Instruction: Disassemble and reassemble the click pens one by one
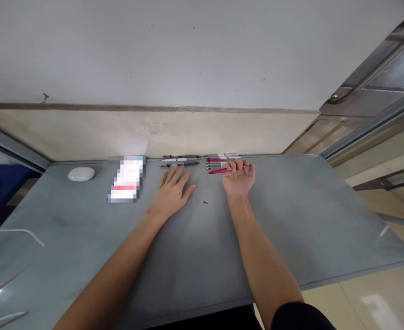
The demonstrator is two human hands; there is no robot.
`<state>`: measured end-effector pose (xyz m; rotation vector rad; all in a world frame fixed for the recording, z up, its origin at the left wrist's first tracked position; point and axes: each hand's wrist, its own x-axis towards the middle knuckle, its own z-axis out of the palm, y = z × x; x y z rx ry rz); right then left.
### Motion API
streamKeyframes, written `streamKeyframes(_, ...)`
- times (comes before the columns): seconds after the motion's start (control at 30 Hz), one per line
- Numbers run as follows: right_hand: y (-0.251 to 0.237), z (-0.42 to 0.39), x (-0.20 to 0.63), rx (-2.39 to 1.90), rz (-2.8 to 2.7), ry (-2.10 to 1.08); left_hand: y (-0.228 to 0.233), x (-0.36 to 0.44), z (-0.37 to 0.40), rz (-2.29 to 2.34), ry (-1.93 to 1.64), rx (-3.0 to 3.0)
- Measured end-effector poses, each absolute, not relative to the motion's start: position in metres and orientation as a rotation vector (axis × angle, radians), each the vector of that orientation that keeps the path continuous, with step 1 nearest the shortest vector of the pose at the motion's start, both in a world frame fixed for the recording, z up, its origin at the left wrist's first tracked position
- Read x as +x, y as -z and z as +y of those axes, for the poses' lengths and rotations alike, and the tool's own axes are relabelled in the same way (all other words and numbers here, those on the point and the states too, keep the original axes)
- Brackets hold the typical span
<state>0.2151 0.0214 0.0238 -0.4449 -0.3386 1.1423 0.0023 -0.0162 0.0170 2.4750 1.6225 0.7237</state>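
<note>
The right hand, palm up with fingers curled round a slim red pen, holds it just before a row of red pens by the wall, seemingly mid-sorting, while the left hand lies flat and spread on the grey table, below the grey pens.
</note>
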Motion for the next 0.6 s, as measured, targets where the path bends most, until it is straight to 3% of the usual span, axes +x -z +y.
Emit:
streamKeyframes(0.3,-0.0131,0.0233,0.2164,-0.330,-0.265,-1.185,-0.0087,0.0020,-0.0239,1.679,-0.466,2.607)
streamKeyframes(0.6,-0.0164,0.0209,0.2163,-0.350,-0.281,-1.213,-0.0060,0.0031,-0.0238,1.693,-0.434,2.607)
